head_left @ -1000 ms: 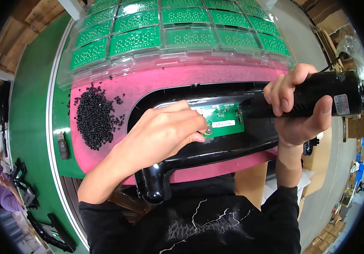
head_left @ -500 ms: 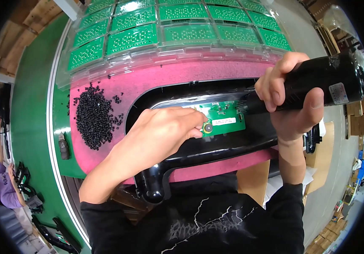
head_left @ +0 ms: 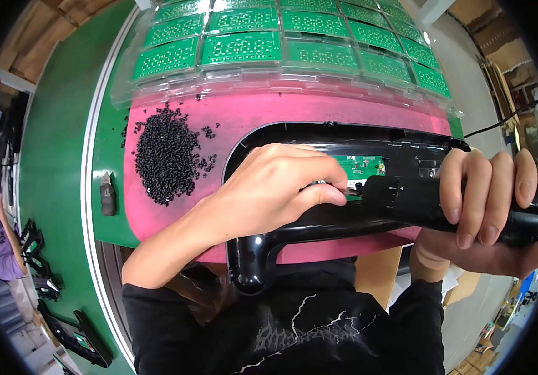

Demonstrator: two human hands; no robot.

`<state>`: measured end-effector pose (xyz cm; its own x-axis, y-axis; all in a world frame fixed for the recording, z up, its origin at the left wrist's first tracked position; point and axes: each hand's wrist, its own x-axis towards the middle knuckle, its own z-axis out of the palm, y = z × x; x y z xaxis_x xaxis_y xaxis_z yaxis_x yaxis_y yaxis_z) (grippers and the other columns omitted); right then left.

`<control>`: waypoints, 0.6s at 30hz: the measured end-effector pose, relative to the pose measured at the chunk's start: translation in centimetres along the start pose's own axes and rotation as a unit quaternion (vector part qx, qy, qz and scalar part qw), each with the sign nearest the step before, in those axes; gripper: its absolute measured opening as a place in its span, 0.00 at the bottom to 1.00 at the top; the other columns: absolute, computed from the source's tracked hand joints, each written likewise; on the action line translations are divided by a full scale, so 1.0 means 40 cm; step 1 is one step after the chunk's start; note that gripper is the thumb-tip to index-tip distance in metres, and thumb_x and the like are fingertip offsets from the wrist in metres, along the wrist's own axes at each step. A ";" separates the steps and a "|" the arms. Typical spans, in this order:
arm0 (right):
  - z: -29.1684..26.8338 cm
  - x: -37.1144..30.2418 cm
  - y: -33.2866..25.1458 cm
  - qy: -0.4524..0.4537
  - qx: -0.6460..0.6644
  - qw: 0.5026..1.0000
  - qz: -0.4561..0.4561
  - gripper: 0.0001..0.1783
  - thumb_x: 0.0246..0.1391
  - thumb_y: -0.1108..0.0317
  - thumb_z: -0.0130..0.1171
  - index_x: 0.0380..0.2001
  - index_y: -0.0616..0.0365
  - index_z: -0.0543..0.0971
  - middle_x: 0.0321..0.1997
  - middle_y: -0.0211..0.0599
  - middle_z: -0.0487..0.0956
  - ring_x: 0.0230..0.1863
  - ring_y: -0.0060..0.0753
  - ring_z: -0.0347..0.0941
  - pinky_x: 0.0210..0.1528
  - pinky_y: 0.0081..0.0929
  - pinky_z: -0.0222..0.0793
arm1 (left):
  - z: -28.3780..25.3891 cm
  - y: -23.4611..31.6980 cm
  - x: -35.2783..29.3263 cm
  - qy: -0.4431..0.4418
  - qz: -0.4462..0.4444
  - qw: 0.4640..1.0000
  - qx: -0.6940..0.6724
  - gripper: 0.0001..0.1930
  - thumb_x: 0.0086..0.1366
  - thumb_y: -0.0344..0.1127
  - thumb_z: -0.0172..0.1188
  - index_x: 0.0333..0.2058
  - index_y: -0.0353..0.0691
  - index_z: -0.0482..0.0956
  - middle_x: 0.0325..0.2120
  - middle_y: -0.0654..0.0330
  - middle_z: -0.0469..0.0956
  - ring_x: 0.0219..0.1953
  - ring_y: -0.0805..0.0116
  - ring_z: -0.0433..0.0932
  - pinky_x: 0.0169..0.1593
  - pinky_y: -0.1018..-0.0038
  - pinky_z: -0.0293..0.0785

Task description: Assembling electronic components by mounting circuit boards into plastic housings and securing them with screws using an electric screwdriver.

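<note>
My right hand (head_left: 485, 194) is wrapped around a black electric screwdriver (head_left: 400, 200) lying almost level, its tip pointing left. At that tip, the thumb and forefinger of my left hand (head_left: 275, 187) are pinched together, and whatever small piece they hold is too hidden to name. Both hands are over a green circuit board (head_left: 366, 164) set inside a long, curved black plastic housing (head_left: 319, 232). My left fingers and the screwdriver cover part of the board. The housing rests on a pink mat (head_left: 150, 220).
Left of the housing a heap of small black screws (head_left: 167, 156) lies on the mat. Clear plastic trays of green circuit boards (head_left: 241, 47) stand behind. A small dark object (head_left: 107, 197) sits on the green table at left. Another person (head_left: 3, 244) is at far left.
The screwdriver has come down and left, from upright-held over the board's right end to my left fingertips. My right hand's grip now wraps over it. The whole view has shifted.
</note>
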<state>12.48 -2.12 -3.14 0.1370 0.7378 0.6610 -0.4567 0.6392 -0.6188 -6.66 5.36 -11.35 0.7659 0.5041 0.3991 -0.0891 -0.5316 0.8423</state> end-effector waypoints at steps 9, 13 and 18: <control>-0.009 0.057 0.019 -0.085 -0.003 0.996 0.036 0.26 0.44 0.48 0.66 0.35 0.54 0.67 0.17 0.21 0.74 0.14 0.13 0.70 0.20 0.11 0.69 | -0.014 -0.005 0.006 0.016 -0.004 1.000 0.003 0.08 0.52 0.28 0.69 0.29 0.32 0.80 0.26 0.56 0.80 0.29 0.59 0.79 0.33 0.69 0.74; -0.003 0.055 0.017 -0.067 0.011 0.996 0.055 0.27 0.45 0.46 0.66 0.35 0.54 0.68 0.18 0.21 0.75 0.14 0.13 0.71 0.21 0.11 0.70 | -0.017 -0.006 0.006 0.025 0.023 0.999 0.038 0.08 0.51 0.27 0.69 0.29 0.32 0.80 0.26 0.56 0.80 0.29 0.59 0.78 0.32 0.68 0.74; -0.016 0.053 0.007 -0.053 -0.013 0.995 0.083 0.27 0.45 0.45 0.66 0.35 0.53 0.68 0.18 0.22 0.76 0.16 0.14 0.73 0.24 0.14 0.70 | -0.019 0.001 0.008 0.039 0.042 0.995 0.079 0.08 0.49 0.27 0.71 0.28 0.33 0.82 0.24 0.56 0.81 0.26 0.62 0.79 0.30 0.71 0.75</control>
<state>13.18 -0.23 -2.19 -0.0318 0.8076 0.5889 -0.4427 0.5169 -0.7327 -6.90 6.03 -10.91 0.7070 0.5013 0.4988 -0.0457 -0.6714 0.7397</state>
